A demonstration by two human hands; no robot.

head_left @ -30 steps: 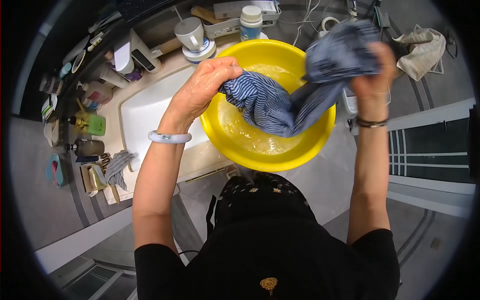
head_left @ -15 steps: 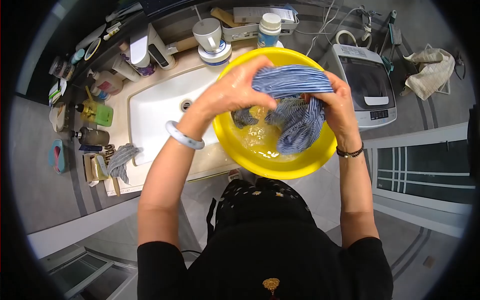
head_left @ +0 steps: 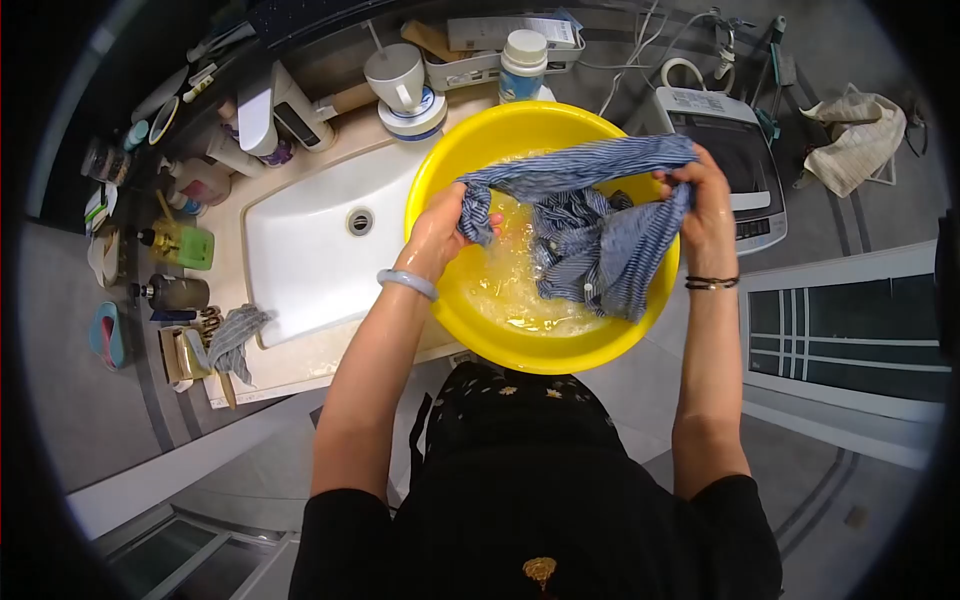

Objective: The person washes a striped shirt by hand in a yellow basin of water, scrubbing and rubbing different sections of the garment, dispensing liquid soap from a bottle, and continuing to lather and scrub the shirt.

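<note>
A wet blue-and-white striped cloth with buttons [head_left: 575, 168] is stretched between my two hands over the yellow basin [head_left: 545, 360]. My left hand [head_left: 440, 225] is closed on its bunched left end, near the basin's left rim. At the right rim, my right hand [head_left: 702, 190] grips the other end. Part of the cloth hangs down from there into the basin, where its folds lie over yellowish, sudsy water [head_left: 500, 290]. A pale bangle is on my left wrist and dark bands are on my right.
Left of the basin is a white sink [head_left: 310, 250] in a counter crowded with bottles. A white cup [head_left: 395, 77] and a white-capped jar [head_left: 523, 65] stand behind. A washing machine [head_left: 735, 160] is at the right, with a beige cloth [head_left: 852, 145] beyond it.
The cloth was swung up at the right, then brought down over the basin. Since the last earlier frame, my hands have moved apart, the left going left and down, stretching the upper part.
</note>
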